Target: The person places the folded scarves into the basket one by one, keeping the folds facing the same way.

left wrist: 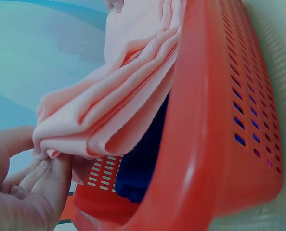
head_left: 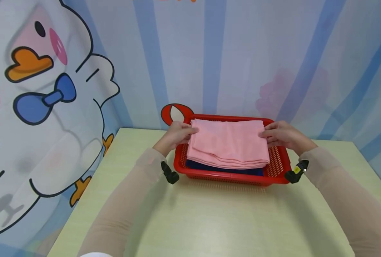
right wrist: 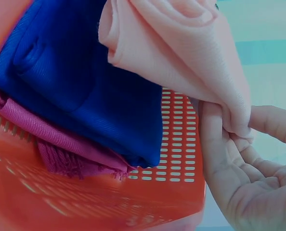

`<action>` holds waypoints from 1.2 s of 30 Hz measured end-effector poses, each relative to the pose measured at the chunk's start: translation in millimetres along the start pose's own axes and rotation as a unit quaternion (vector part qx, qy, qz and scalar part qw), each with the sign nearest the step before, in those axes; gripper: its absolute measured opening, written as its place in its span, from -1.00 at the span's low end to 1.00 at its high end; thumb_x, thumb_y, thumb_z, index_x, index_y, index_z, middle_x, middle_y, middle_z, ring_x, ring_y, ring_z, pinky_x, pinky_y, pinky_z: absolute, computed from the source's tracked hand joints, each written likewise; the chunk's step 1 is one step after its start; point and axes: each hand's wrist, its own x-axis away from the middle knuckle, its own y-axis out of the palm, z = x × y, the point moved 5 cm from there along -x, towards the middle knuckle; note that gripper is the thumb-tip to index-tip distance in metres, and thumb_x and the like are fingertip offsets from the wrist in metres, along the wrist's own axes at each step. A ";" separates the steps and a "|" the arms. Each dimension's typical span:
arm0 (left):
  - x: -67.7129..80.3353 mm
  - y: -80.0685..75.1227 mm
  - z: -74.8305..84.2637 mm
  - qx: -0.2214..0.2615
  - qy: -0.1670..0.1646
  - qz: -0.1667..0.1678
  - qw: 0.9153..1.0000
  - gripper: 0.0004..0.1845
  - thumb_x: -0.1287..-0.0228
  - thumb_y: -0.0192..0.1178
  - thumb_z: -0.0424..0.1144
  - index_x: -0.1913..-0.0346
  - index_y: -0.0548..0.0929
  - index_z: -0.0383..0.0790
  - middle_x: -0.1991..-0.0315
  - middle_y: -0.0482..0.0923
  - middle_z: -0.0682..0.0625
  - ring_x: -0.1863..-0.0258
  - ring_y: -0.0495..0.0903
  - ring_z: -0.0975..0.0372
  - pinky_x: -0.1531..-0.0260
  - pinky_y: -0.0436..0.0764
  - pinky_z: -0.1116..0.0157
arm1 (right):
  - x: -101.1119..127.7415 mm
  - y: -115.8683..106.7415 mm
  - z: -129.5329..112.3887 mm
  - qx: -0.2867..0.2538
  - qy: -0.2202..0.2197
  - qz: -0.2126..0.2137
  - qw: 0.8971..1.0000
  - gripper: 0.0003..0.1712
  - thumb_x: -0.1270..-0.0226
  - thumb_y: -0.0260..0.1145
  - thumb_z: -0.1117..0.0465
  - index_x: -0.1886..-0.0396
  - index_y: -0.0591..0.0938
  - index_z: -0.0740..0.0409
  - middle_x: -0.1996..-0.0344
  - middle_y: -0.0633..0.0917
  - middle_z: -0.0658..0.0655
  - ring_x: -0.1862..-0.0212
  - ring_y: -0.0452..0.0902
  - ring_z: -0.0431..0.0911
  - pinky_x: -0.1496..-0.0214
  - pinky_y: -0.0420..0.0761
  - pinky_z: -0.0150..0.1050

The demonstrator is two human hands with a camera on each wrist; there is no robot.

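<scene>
Behind, striped wall (head_left: 229,53), perhaps fabric; pale table (head_left: 209,217).

the basket (head_left: 278,167) is glossy red perforated plastic; the pink cloth (head_left: 229,142) looks soft, matt, finely ribbed, the blue cloth (right wrist: 90,91) matt knit, the table (head_left: 209,221) smooth pale wood-look.

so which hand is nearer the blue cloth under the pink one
Hard to call: both look about equal. The left hand grips the pink cloth at its left end, the right hand at its right end, blue cloth below between them.
</scene>
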 end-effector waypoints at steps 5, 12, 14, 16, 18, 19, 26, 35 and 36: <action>-0.6 2.1 -1.5 -0.009 -0.004 0.001 1.000 -0.64 -0.35 0.33 -0.22 -0.09 0.67 -0.39 0.13 0.71 -0.20 0.20 0.74 0.10 0.19 0.71 0.21 | -0.6 1.9 2.2 0.011 0.012 0.004 1.000 -0.55 -0.47 0.27 0.23 -0.14 0.37 0.45 0.36 0.67 0.02 0.34 0.70 -0.13 0.15 0.71 -0.18; -0.7 4.1 -5.7 -0.025 -0.004 -0.002 1.000 -0.65 -0.34 0.33 -0.22 -0.07 0.67 -0.40 0.15 0.72 -0.21 0.20 0.74 0.09 0.20 0.71 0.20 | -2.6 4.5 6.7 0.011 0.018 -0.004 1.000 -0.60 -0.45 0.28 0.24 -0.08 0.38 0.41 0.38 0.67 0.03 0.35 0.69 -0.12 0.15 0.72 -0.16; -1.0 4.7 -6.9 -0.028 -0.002 -0.001 1.000 -0.65 -0.34 0.33 -0.23 -0.07 0.68 -0.41 0.16 0.72 -0.21 0.20 0.75 0.09 0.20 0.71 0.20 | -3.2 6.2 7.1 0.012 0.018 -0.005 1.000 -0.60 -0.45 0.28 0.25 -0.08 0.37 0.42 0.38 0.67 0.03 0.35 0.70 -0.12 0.15 0.72 -0.15; -1.1 5.4 -8.0 -0.033 -0.002 0.000 0.999 -0.66 -0.34 0.33 -0.24 -0.04 0.69 -0.42 0.17 0.72 -0.22 0.21 0.75 0.09 0.20 0.71 0.20 | -3.7 7.4 7.5 0.013 0.018 -0.005 1.000 -0.60 -0.44 0.29 0.26 -0.07 0.37 0.42 0.38 0.67 0.02 0.36 0.70 -0.11 0.16 0.72 -0.14; -1.2 6.5 -9.2 -0.037 -0.003 0.000 0.999 -0.68 -0.35 0.33 -0.24 -0.02 0.69 -0.42 0.18 0.72 -0.21 0.22 0.75 0.10 0.21 0.71 0.20 | -4.3 8.4 8.5 0.016 0.020 -0.005 1.000 -0.62 -0.44 0.29 0.26 -0.05 0.38 0.42 0.39 0.66 0.02 0.36 0.70 -0.11 0.15 0.72 -0.13; -1.0 7.2 -9.6 -0.039 -0.004 0.000 0.999 -0.68 -0.35 0.32 -0.24 -0.01 0.70 -0.43 0.18 0.72 -0.21 0.22 0.75 0.10 0.21 0.71 0.20 | -4.4 8.9 8.9 0.018 0.021 -0.005 1.000 -0.63 -0.44 0.29 0.27 -0.03 0.38 0.41 0.39 0.67 0.02 0.36 0.70 -0.11 0.16 0.72 -0.13; -1.3 9.6 -12.2 -0.055 -0.008 0.002 0.998 -0.68 -0.35 0.32 -0.21 0.00 0.70 -0.41 0.19 0.72 -0.18 0.22 0.74 0.10 0.21 0.71 0.20 | -5.2 13.1 11.1 0.030 0.016 -0.008 0.999 -0.72 -0.44 0.27 0.30 0.08 0.41 0.40 0.41 0.66 0.04 0.38 0.70 -0.11 0.16 0.72 -0.12; -3.0 11.6 -14.2 -0.069 -0.003 0.003 0.998 -0.75 -0.36 0.31 -0.22 0.16 0.72 -0.41 0.22 0.70 -0.17 0.26 0.73 0.11 0.23 0.72 0.20 | -6.6 12.6 15.5 0.035 0.020 -0.010 0.999 -0.77 -0.42 0.30 0.30 0.15 0.46 0.39 0.43 0.69 0.07 0.37 0.73 -0.06 0.13 0.70 -0.03; -2.8 11.7 -14.1 -0.070 -0.001 0.003 0.998 -0.77 -0.36 0.31 -0.22 0.22 0.71 -0.41 0.23 0.70 -0.17 0.27 0.73 0.11 0.23 0.72 0.20 | -6.7 12.8 15.7 0.036 0.020 -0.010 0.999 -0.77 -0.42 0.30 0.30 0.16 0.46 0.39 0.43 0.69 0.07 0.37 0.73 -0.06 0.13 0.70 -0.03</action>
